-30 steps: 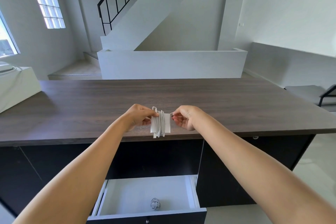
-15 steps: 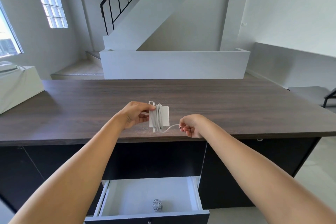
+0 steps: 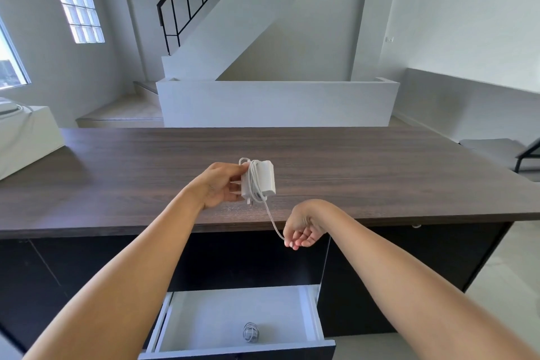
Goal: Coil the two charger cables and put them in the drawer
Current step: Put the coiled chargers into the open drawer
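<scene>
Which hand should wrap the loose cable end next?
Probably the right hand: it already pinches the free cable end below the charger, while the left hand grips the charger.

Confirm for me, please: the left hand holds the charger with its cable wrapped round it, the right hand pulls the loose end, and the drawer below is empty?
Not quite: the head view shows a coiled cable already lying in the open drawer. The rest stands: the left hand holds the wrapped charger, and the right hand pulls its loose end.
</scene>
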Tool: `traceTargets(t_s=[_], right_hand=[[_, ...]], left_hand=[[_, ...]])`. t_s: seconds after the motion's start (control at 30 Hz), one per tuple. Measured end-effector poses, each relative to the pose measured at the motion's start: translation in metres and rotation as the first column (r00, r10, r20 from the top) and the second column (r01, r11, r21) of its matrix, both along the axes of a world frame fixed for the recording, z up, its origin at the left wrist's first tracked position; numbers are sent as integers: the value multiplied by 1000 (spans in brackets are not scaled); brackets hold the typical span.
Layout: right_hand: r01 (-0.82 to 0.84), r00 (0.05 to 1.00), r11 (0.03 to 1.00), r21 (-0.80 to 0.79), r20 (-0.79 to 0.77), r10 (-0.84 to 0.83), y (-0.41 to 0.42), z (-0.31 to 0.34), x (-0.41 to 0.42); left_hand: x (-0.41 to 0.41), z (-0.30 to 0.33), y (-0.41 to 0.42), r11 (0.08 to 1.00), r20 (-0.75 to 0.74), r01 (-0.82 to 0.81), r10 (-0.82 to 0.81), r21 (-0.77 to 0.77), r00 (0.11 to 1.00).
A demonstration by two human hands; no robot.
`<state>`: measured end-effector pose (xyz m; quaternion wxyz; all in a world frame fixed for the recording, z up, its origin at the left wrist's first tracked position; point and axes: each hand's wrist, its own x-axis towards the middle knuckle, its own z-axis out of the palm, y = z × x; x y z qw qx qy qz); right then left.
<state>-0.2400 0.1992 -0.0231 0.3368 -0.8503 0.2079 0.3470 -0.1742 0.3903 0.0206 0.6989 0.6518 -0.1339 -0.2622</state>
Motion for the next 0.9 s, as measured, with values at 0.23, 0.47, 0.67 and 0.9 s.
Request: traceTargets(t_s=[0.23, 0.47, 0.67, 0.9], right_hand=[[-182, 983, 969, 164, 56, 175, -7, 11, -8], [-280, 956, 892, 356, 193, 223, -16, 29, -11], [-384, 920, 795, 469, 271, 284, -17, 50, -15], [-427, 899, 693, 581, 194, 392, -13, 63, -12]], left_hand=[[16, -8, -10, 887, 186, -417, 383, 198, 905], [28, -11, -9, 623, 721, -736, 379, 265, 581], [42, -10, -2, 557, 791, -789, 347, 258, 504], [51, -2, -3, 571, 704, -787, 458, 235, 542]])
